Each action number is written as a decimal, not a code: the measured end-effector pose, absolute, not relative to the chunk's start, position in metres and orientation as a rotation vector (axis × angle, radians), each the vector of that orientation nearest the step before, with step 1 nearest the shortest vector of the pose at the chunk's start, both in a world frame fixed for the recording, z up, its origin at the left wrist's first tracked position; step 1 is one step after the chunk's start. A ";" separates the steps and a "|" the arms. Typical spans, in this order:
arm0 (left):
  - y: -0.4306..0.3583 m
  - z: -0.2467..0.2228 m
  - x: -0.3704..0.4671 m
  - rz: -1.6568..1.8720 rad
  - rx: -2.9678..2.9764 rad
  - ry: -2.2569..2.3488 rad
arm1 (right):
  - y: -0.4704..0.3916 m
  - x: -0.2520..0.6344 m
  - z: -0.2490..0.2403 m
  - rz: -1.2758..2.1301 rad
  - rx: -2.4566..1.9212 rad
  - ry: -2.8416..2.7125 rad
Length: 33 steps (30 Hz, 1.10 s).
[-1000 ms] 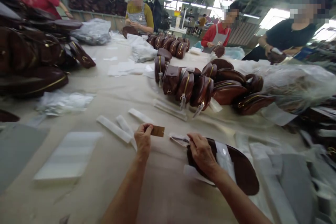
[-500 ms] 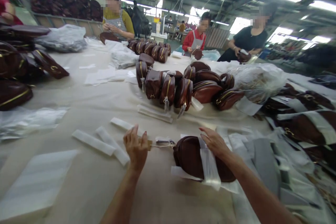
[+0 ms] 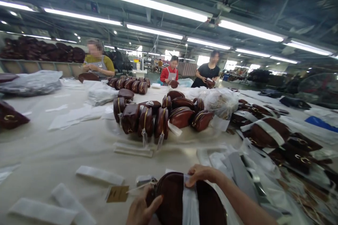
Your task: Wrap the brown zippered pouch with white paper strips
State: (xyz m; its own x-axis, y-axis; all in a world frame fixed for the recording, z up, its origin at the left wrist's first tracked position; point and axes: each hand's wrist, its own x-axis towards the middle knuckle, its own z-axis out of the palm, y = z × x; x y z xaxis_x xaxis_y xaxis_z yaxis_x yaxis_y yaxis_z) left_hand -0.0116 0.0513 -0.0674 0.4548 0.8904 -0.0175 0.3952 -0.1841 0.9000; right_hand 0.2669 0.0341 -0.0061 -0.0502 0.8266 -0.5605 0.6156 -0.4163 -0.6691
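brown bag (image 3: 171, 200) upright between both hands, left hand (image 3: 141, 211) and right hand (image 3: 200, 175) gripping it

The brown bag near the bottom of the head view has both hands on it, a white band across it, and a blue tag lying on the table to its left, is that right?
Not quite: the tag is tan, not blue, as the head view shows. The rest holds: the left hand and the right hand are both on the brown bag, a white band runs across it, and the tag lies on the table to its left.
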 end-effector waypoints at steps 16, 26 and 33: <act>0.067 -0.061 -0.022 0.726 1.667 1.048 | -0.038 0.227 0.012 1.366 -1.965 -1.090; 0.044 0.018 -0.012 1.398 2.748 0.583 | -0.057 0.189 0.069 0.427 -2.207 -1.814; 0.041 -0.004 0.020 1.097 3.023 0.090 | -0.042 0.181 0.020 -0.175 -1.854 -2.295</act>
State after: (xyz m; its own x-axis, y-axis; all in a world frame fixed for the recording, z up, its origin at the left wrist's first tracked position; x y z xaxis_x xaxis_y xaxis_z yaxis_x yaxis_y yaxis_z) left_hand 0.0200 0.0414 -0.0038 0.7663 0.0267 0.6419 0.0783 -0.9956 -0.0520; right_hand 0.1814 -0.0417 0.0198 -0.2024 0.9549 0.2174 0.9768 0.2127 -0.0251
